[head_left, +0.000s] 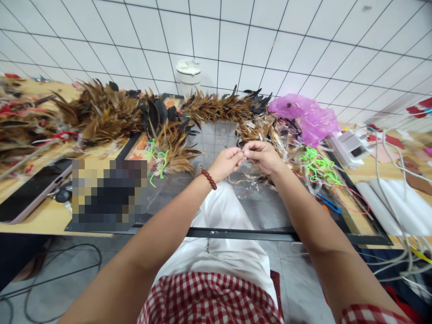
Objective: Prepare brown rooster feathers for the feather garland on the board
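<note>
My left hand [228, 163], with a beaded bracelet [209, 179] at the wrist, meets my right hand [260, 155] over the glass tabletop [270, 209]. Both have their fingers pinched together, fingertips touching or nearly so. Whatever they hold is too small to make out. Just beyond my right hand lies a pile of brown and cream feathers [258, 128]. A bundle of brown feathers [173, 146] with bright green ties [155, 159] rests to the left of my left hand. Behind both hands stretches a long strip of brown and black feathers [219, 107].
A white lidded cup [188, 74] stands by the tiled wall. At right are a pink plastic bag [308, 117], green string [319, 165], a blue cutter [330, 203], a white device [349, 147] and cables. A phone [33, 189] and a larger feather heap [104, 110] lie left.
</note>
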